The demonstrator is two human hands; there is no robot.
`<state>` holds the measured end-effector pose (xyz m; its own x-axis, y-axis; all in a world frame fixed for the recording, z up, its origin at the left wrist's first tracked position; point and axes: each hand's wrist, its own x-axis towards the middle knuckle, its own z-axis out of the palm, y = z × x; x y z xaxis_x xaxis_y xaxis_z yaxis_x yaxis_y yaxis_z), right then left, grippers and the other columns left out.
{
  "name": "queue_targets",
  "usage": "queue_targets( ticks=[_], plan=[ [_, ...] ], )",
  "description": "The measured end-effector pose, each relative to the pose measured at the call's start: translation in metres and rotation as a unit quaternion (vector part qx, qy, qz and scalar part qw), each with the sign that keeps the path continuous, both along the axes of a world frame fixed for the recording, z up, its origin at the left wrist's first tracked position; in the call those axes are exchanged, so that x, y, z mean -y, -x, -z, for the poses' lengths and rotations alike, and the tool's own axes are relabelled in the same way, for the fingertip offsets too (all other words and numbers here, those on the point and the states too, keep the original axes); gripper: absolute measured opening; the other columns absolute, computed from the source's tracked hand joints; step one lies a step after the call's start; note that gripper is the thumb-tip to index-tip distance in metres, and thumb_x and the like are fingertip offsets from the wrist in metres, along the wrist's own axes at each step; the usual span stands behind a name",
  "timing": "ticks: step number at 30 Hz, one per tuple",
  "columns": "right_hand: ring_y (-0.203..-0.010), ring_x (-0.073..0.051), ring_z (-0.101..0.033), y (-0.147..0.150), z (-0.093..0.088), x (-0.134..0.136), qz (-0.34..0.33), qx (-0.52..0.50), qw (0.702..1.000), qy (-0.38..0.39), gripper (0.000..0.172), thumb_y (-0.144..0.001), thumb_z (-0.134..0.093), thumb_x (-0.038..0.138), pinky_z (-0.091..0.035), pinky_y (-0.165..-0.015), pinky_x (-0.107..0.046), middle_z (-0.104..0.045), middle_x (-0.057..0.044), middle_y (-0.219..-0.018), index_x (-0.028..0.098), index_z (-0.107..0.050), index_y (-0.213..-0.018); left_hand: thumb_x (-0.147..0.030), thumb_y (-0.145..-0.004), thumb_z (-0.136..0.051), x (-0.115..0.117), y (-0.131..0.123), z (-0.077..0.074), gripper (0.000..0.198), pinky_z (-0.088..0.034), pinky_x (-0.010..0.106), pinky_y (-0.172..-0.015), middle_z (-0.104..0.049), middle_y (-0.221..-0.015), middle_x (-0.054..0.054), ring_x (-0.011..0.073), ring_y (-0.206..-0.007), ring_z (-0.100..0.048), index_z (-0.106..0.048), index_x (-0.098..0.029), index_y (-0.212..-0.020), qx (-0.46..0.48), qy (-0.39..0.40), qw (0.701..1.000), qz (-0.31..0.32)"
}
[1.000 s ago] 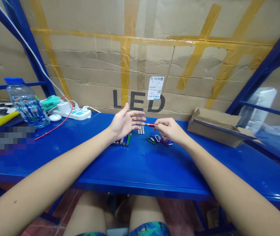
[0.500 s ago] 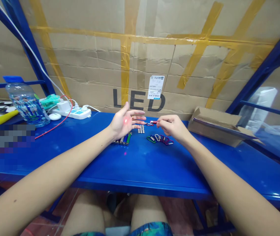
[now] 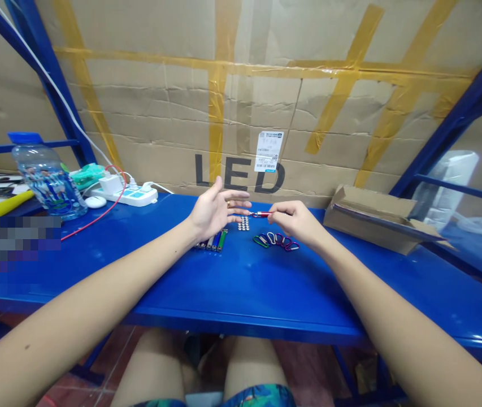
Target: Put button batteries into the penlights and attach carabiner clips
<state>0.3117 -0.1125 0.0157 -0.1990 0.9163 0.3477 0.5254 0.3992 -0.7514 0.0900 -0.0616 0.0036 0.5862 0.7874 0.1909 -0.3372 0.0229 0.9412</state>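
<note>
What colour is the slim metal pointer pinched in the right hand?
The slim metal pointer is red; the head view shows it best.

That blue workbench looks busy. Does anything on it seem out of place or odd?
Two things stand out. The cardboard box at the right end sits at an angle with its flap hanging open, unlike the neatly lined-up carabiners. A loose red cable also trails across the bench top from near the power strip.
</note>
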Motion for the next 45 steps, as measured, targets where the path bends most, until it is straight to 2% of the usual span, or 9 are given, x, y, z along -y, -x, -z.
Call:
queue_targets(
  ticks=[14, 22, 28, 31, 34, 38, 41, 43, 45],
  plan=[
    [-0.05, -0.011, -0.038, -0.002, -0.001, 0.0, -0.001, 0.022, 1.0, 0.001, 0.022, -0.075, -0.054, 0.034, -0.028, -0.053, -0.027, -0.044, 0.004, -0.049, 0.016, -0.064, -0.065, -0.072, -0.089, -0.031, 0.003, 0.0, -0.002, 0.076, -0.049, 0.039, -0.084, -0.07, -0.111, 0.017, 0.0314, -0.108, -0.062, -0.064, -0.011, -0.12, -0.008, -0.014, 1.0, -0.008],
    [-0.052, -0.011, -0.039, -0.002, 0.003, -0.004, -0.012, 0.042, 0.999, 0.001, 0.023, -0.076, -0.055, 0.034, -0.029, -0.055, -0.027, -0.049, 0.003, -0.053, 0.015, -0.065, -0.067, -0.071, -0.089, -0.033, 0.001, 0.003, -0.005, 0.073, -0.05, 0.037, -0.083, -0.07, -0.108, 0.017, 0.0299, -0.104, -0.063, -0.065, -0.01, -0.114, 0.011, -0.004, 1.0, -0.014],
    [-0.059, -0.014, -0.046, -0.009, 0.004, -0.045, 0.027, 0.104, 0.994, -0.002, 0.029, -0.082, -0.056, 0.039, -0.033, -0.059, -0.028, -0.055, 0.0, -0.058, 0.014, -0.071, -0.076, -0.074, -0.088, -0.03, -0.006, 0.014, -0.009, 0.076, -0.05, 0.038, -0.081, -0.07, -0.111, 0.018, 0.0307, -0.107, -0.063, -0.064, -0.011, -0.115, 0.0, -0.019, 0.998, -0.063],
    [-0.072, -0.018, -0.057, -0.011, 0.005, -0.078, 0.046, 0.168, 0.985, -0.005, 0.025, -0.083, -0.059, 0.033, -0.039, -0.067, -0.03, -0.069, -0.007, -0.077, 0.013, -0.075, -0.084, -0.074, -0.088, -0.031, -0.012, 0.021, -0.009, 0.074, -0.051, 0.036, -0.079, -0.07, -0.11, 0.017, 0.0296, -0.105, -0.063, -0.065, -0.012, -0.111, 0.01, -0.015, 0.996, -0.083],
    [-0.078, -0.021, -0.062, -0.007, 0.013, -0.109, 0.058, 0.205, 0.976, 0.03, 0.025, -0.085, -0.06, 0.026, -0.043, -0.071, -0.031, -0.074, -0.012, -0.088, 0.013, -0.077, -0.098, -0.074, -0.089, -0.03, -0.018, 0.026, -0.009, 0.074, -0.05, 0.035, -0.075, -0.07, -0.106, 0.017, 0.0285, -0.1, -0.064, -0.065, -0.012, -0.107, 0.013, -0.007, 0.994, -0.107],
    [-0.075, -0.022, -0.062, 0.006, 0.028, -0.138, 0.054, 0.232, 0.97, 0.046, 0.025, -0.084, -0.062, 0.024, -0.043, -0.068, -0.032, -0.075, -0.014, -0.087, 0.011, -0.079, -0.099, -0.073, -0.09, -0.028, -0.029, 0.033, -0.005, 0.072, -0.049, 0.033, -0.07, -0.071, -0.098, 0.016, 0.0253, -0.091, -0.065, -0.067, -0.013, -0.101, 0.0, -0.01, 0.99, -0.141],
    [-0.073, -0.021, -0.063, 0.015, 0.033, -0.147, 0.043, 0.223, 0.972, 0.061, 0.023, -0.083, -0.063, 0.024, -0.044, -0.067, -0.032, -0.076, -0.013, -0.087, 0.012, -0.079, -0.094, -0.066, -0.092, -0.042, -0.041, 0.037, 0.004, 0.058, -0.046, 0.03, -0.066, -0.07, -0.09, 0.013, 0.0209, -0.08, -0.065, -0.068, -0.014, -0.092, -0.063, -0.031, 0.978, -0.194],
    [-0.075, -0.021, -0.063, 0.019, 0.034, -0.149, 0.033, 0.216, 0.973, 0.069, 0.022, -0.083, -0.063, 0.023, -0.045, -0.068, -0.031, -0.076, -0.012, -0.089, 0.012, -0.079, -0.093, -0.049, -0.091, -0.056, -0.05, 0.04, 0.012, 0.038, -0.043, 0.027, -0.062, -0.069, -0.083, 0.011, 0.0164, -0.071, -0.063, -0.067, -0.014, -0.086, -0.129, -0.06, 0.96, -0.242],
    [-0.077, -0.021, -0.064, 0.02, 0.034, -0.149, 0.02, 0.208, 0.975, 0.074, 0.023, -0.083, -0.063, 0.022, -0.046, -0.07, -0.03, -0.077, -0.011, -0.093, 0.013, -0.08, -0.095, -0.033, -0.089, -0.062, -0.058, 0.043, 0.02, 0.023, -0.041, 0.026, -0.06, -0.067, -0.077, 0.009, 0.0132, -0.064, -0.06, -0.067, -0.013, -0.079, -0.187, -0.092, 0.94, -0.269]
  ],
)
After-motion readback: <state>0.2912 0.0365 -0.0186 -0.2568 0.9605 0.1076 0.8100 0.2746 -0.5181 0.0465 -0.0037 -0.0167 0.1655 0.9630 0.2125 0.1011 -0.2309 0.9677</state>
